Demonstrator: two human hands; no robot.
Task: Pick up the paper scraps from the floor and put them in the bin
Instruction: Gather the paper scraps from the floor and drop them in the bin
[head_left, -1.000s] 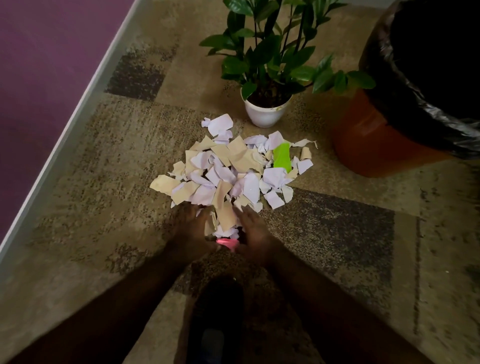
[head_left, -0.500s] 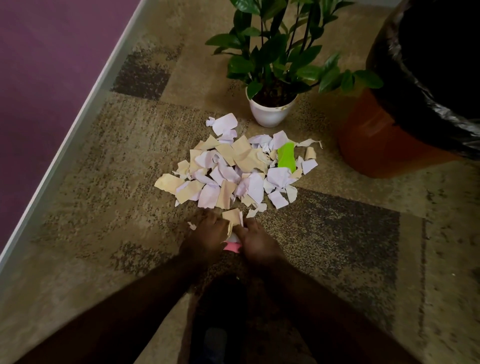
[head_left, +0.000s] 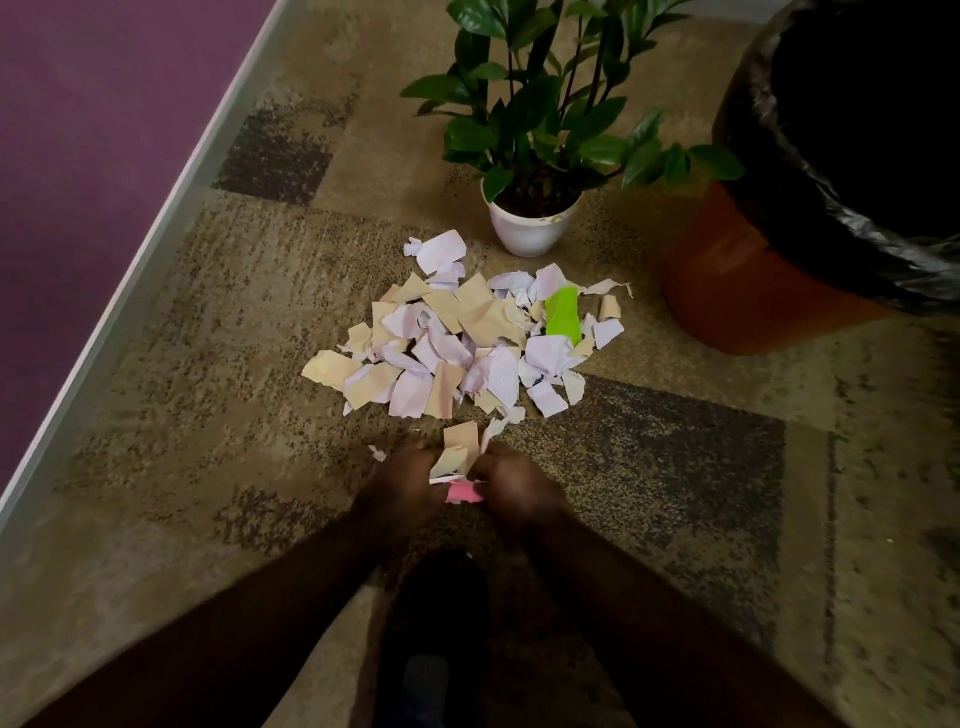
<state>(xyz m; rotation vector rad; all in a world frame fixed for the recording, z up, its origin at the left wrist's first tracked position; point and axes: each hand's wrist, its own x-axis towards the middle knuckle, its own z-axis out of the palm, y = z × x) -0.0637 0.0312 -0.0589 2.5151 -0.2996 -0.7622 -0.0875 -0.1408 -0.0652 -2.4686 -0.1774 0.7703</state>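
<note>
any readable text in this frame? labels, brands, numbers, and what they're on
None readable.
Paper scraps: no print shows on them.
Orange bin: a faint raised patch on its wall, too blurred to read.
White plant pot: plain.
Bunch of scraps between both hands: blank.

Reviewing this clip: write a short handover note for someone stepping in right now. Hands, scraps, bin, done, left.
Left hand and right hand: together closed on a small bunch of scraps, tan pieces plus one pink, low over the carpet.
Main scrap pile: on the floor beyond the hands, with a green piece; one tiny stray scrap beside the left hand.
Bin: orange, black liner, far right, beside the potted plant.
Done: first handful gathered.
Left: drop it in the bin, then clear the pile.
</note>
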